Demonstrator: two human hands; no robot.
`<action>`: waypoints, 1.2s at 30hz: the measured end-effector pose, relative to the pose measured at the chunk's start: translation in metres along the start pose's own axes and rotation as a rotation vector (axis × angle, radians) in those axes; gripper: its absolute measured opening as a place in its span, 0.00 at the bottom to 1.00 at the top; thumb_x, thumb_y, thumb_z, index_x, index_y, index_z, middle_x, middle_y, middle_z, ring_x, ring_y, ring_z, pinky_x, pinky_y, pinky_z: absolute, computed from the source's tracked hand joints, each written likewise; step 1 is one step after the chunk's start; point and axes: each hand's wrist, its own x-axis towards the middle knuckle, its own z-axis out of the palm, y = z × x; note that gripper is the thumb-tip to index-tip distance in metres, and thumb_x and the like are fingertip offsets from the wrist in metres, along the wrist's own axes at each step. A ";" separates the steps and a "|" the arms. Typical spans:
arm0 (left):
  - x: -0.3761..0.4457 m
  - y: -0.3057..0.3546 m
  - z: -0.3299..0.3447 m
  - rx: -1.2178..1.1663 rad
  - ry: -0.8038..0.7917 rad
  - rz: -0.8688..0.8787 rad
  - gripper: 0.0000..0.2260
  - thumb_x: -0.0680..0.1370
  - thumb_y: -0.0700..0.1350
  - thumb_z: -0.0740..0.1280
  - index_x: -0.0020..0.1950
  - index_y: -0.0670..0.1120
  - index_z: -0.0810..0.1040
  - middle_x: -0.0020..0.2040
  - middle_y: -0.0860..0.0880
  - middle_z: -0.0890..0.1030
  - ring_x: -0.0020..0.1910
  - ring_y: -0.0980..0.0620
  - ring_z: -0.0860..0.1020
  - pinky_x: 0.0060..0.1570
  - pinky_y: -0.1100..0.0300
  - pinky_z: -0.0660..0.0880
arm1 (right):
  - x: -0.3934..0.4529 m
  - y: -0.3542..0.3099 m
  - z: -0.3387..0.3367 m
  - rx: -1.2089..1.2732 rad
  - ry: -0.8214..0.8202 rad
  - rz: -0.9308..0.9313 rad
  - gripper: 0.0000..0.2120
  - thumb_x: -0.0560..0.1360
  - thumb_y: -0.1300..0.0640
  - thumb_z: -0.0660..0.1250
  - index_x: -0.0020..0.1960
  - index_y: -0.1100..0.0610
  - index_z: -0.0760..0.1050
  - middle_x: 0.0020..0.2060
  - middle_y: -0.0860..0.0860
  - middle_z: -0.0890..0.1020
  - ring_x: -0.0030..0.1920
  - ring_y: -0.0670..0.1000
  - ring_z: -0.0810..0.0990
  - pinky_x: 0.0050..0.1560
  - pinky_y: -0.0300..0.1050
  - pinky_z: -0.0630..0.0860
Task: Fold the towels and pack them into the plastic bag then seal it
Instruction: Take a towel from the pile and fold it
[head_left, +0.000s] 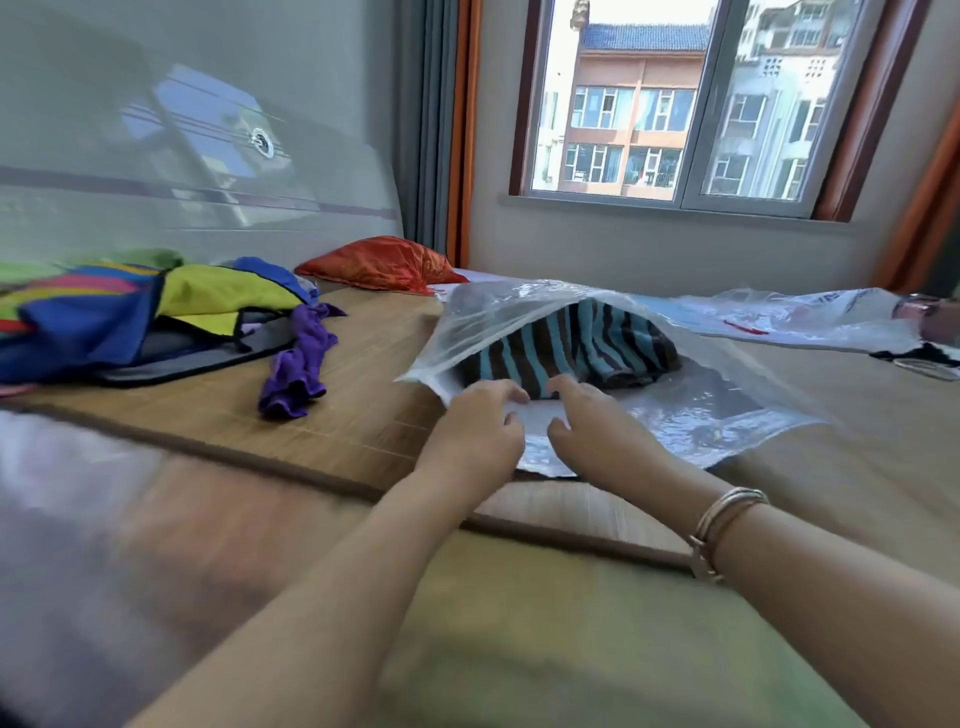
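Fingers of the left hand were curled at the near edge of the plastic bag, and they seemed to pinch its lower lip, though blur made the grip hard to judge. Just beside it, the right hand reached toward the same opening with its fingers loosely bent, their tips at the bag's mouth close to the striped towel; whether they held anything could not be told. That folded towel, banded in blue and dark brown, lay inside the bag, whose upper sheet arched over it and stood open toward the person. The bag rested on the bed, which was covered by a woven mat. Well to the left lay a purple cloth and, beyond it, a heap of bright fabrics. A red pillow sat near the headboard, and another plastic bag lay flat at the far right.
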 end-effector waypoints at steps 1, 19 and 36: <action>-0.018 -0.003 -0.015 -0.050 0.087 -0.029 0.13 0.78 0.38 0.59 0.58 0.49 0.78 0.49 0.51 0.80 0.46 0.55 0.78 0.44 0.63 0.73 | -0.011 -0.017 0.003 0.026 0.024 -0.039 0.21 0.78 0.60 0.56 0.70 0.55 0.63 0.63 0.56 0.73 0.57 0.56 0.74 0.54 0.51 0.74; -0.077 -0.121 -0.136 -0.362 0.556 -0.484 0.14 0.76 0.34 0.59 0.53 0.50 0.79 0.48 0.53 0.78 0.45 0.53 0.75 0.41 0.62 0.69 | 0.103 -0.202 0.144 0.484 -0.175 -0.165 0.17 0.82 0.53 0.55 0.63 0.57 0.77 0.70 0.56 0.69 0.71 0.56 0.65 0.68 0.43 0.60; -0.095 -0.077 -0.073 -0.166 0.272 -0.310 0.31 0.71 0.40 0.74 0.73 0.48 0.68 0.67 0.45 0.72 0.65 0.49 0.72 0.62 0.62 0.66 | -0.080 -0.063 0.037 1.338 -0.024 -0.089 0.19 0.81 0.63 0.51 0.54 0.68 0.80 0.53 0.63 0.83 0.58 0.55 0.80 0.64 0.49 0.71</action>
